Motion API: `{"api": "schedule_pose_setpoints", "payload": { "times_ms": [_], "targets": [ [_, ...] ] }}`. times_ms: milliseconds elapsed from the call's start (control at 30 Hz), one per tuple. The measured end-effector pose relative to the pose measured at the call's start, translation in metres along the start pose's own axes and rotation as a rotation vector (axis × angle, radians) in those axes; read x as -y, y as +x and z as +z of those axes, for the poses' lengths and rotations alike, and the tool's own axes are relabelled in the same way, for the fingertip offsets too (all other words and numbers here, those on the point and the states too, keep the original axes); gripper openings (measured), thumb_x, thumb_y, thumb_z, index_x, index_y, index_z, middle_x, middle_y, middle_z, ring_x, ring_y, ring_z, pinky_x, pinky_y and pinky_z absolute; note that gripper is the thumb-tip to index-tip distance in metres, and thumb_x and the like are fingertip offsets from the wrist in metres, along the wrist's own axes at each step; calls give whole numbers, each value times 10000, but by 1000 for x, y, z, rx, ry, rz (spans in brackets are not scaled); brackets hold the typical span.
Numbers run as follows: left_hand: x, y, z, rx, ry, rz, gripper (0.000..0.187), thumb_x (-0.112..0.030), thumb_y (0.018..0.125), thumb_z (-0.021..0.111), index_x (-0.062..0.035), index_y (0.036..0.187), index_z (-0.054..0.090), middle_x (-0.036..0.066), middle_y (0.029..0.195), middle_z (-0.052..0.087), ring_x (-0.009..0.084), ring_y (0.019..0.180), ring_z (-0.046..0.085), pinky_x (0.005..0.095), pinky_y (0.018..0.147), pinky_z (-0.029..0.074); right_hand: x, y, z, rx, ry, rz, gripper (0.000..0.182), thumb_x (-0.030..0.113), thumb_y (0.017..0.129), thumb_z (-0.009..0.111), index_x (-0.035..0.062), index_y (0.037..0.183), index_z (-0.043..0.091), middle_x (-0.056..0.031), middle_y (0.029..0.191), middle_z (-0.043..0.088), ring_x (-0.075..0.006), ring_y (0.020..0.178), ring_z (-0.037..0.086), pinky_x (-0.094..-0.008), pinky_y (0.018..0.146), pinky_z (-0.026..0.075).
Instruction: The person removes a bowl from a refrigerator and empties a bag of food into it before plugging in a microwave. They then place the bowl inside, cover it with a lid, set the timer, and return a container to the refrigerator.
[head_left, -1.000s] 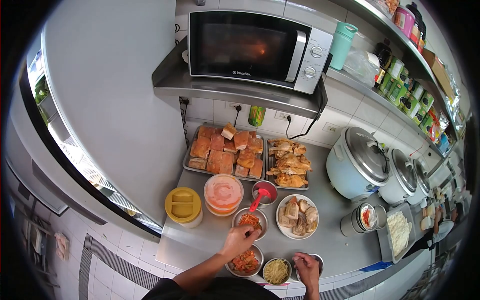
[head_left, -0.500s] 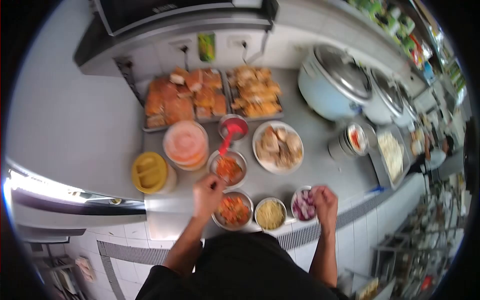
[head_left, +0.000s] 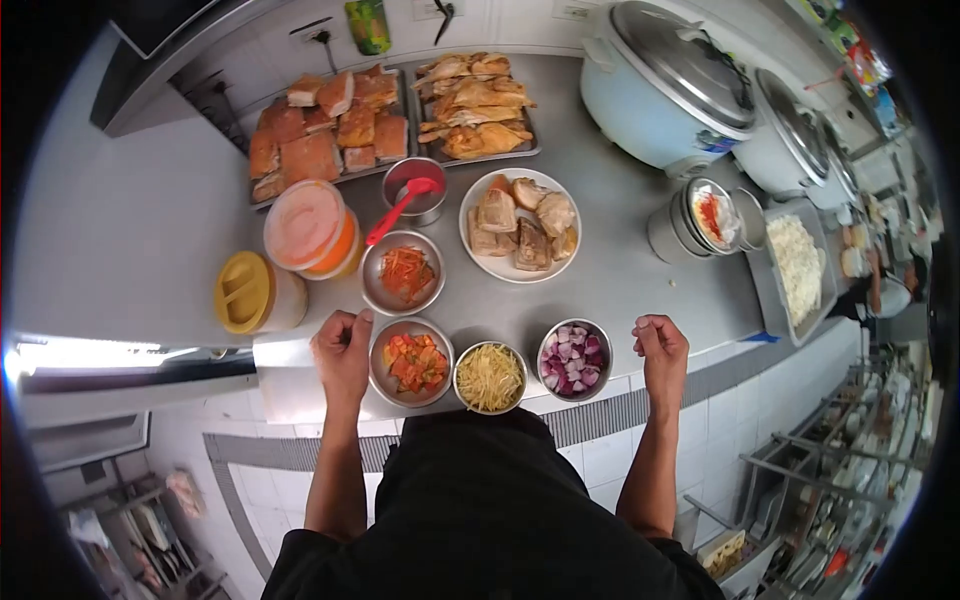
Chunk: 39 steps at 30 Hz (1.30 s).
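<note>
My left hand (head_left: 344,348) is curled into a loose fist beside a metal bowl (head_left: 386,392) of chopped tomato (head_left: 413,362), with nothing seen in it. My right hand (head_left: 662,350) is closed, thumb against the fingers, just right of a bowl of diced red onion (head_left: 573,360); no object shows in it. Between them stands a bowl of pale yellow shreds (head_left: 490,377). Behind the tomato is a bowl of thin orange strips (head_left: 405,273). A red spoon (head_left: 402,212) leans in a metal cup (head_left: 430,208). A white plate (head_left: 487,265) carries chunks of cooked meat (head_left: 533,245).
Trays of browned meat slabs (head_left: 311,160) and chicken pieces (head_left: 480,110) lie at the back. A lidded orange tub (head_left: 330,245) and a yellow-lidded container (head_left: 245,290) stand left. Rice cookers (head_left: 650,110), metal cups (head_left: 672,230) and a tray of white food (head_left: 797,270) are right.
My left hand has moved left, from over the bowls to beside them. My right hand has moved right, away from the red onion. The view has tilted, so the counter sits higher.
</note>
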<state>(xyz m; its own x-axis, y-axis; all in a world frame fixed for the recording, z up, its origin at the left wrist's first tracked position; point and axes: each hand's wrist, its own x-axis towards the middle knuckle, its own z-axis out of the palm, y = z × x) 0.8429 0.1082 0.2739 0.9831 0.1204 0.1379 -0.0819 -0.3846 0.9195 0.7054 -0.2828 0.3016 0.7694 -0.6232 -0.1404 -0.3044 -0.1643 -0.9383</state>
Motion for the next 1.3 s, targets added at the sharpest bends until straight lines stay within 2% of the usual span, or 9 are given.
{"api": "schedule_pose_setpoints", "payload": {
  "times_ms": [333,467,533,800,833,867,967,1033,1300],
  "targets": [
    [-33,-70,3,-141,215,-126,344,-167,925,668,-3,660,524,-56,562,408,39,558,344,241,491,280,-58,53,-16,298,49,-24,182,184,941,626,3,938,644,-8,764,607,-71,638,516,-218,597,416],
    [-26,-104,15,-98,248,-188,259,-109,910,655,7,701,557,-34,587,466,38,575,387,237,508,322,-76,61,-20,364,-13,-80,176,158,914,658,-9,968,653,-15,776,624,-68,624,515,-230,585,423],
    [-22,-116,20,-99,258,-193,192,-84,897,654,12,739,600,-15,612,525,40,574,426,238,514,348,-84,63,-24,369,-57,-122,167,150,907,660,1,982,659,-17,789,627,-69,624,518,-235,581,427],
    [-39,-111,17,-160,331,-196,243,-165,890,675,27,757,607,35,541,515,71,493,428,273,463,353,-73,63,-36,372,-20,-125,185,181,943,617,4,988,650,7,756,593,-66,612,508,-227,573,415],
    [-42,-108,14,-158,321,-188,218,-157,906,664,7,776,604,-33,582,477,39,544,390,243,481,314,-68,60,-36,372,-28,-112,182,182,945,615,8,982,651,5,758,597,-65,613,510,-224,571,414],
    [-40,-105,10,-167,317,-181,218,-157,906,664,7,776,604,-33,582,477,39,544,390,243,481,314,-63,58,-34,372,-38,-98,179,184,946,613,12,976,651,3,759,601,-64,613,511,-221,569,412],
    [-13,-90,-10,-250,307,-150,193,-157,894,663,18,820,630,39,612,567,77,539,476,259,509,396,-54,46,-12,440,231,-44,157,147,943,607,2,964,663,0,803,643,-63,615,519,-212,587,431],
    [9,-75,-28,-313,45,-248,162,-157,902,653,5,894,644,25,696,599,80,579,497,246,533,418,-32,31,18,522,251,-21,157,148,946,603,7,970,666,0,813,654,-59,625,528,-210,592,434],
    [25,-29,-130,-598,-71,-109,174,-148,939,593,7,1012,623,34,834,611,90,691,525,243,594,436,20,-55,159,951,182,-13,186,162,962,593,7,1030,671,2,850,673,-52,689,563,-213,640,465]
  ]
}}
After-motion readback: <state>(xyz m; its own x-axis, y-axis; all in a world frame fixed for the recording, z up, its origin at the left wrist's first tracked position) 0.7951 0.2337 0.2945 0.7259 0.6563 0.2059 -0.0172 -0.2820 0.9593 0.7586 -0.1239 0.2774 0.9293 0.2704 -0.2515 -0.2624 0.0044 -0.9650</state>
